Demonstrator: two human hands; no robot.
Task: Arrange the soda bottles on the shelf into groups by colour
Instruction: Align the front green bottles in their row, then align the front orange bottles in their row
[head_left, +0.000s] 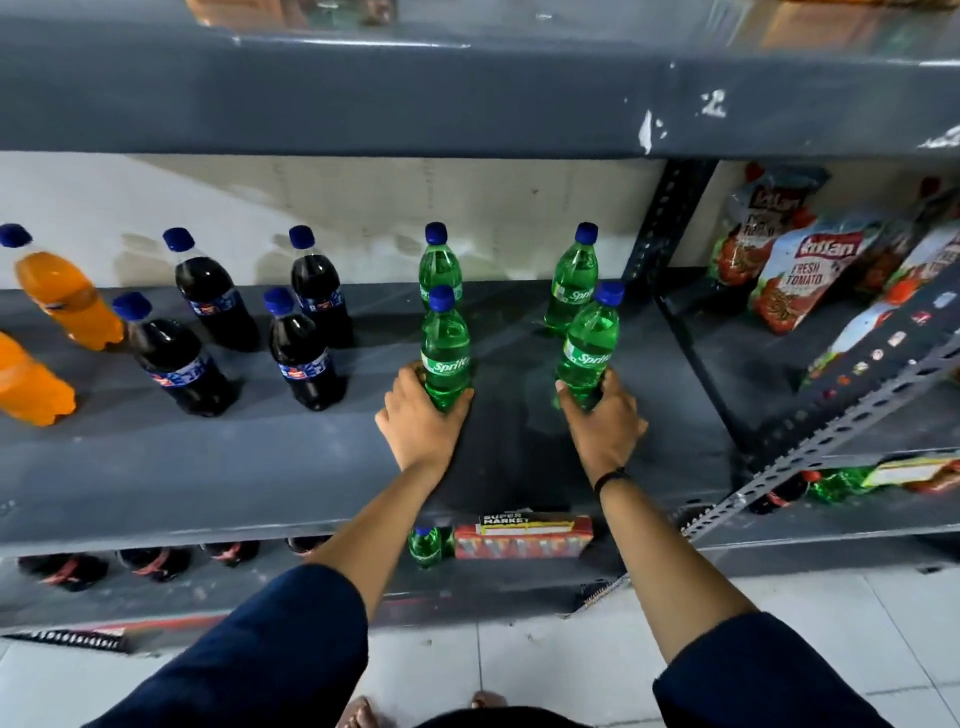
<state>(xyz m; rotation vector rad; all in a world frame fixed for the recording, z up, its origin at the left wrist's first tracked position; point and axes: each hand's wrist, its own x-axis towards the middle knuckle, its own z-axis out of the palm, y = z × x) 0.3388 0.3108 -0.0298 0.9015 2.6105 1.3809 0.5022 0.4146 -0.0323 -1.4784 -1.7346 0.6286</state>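
Observation:
On the grey shelf (260, 457), my left hand (421, 421) grips the base of a green Sprite bottle (445, 343). My right hand (602, 415) grips the base of another green Sprite bottle (589, 343). Both bottles stand upright on the shelf. Behind them stand two more green bottles, one at the back middle (440, 265) and one at the back right (571, 280). Left of the green ones stand several dark cola bottles (304, 353) with blue caps. Two orange soda bottles (67, 299) stand at the far left.
A perforated metal upright (665, 218) bounds the shelf bay on the right. Beyond it lie tomato sauce pouches (800, 280). The upper shelf (467, 98) overhangs the bottles. Below are dark bottles (150, 564), a green bottle (425, 545) and a red pack (522, 535). White floor tiles lie underneath.

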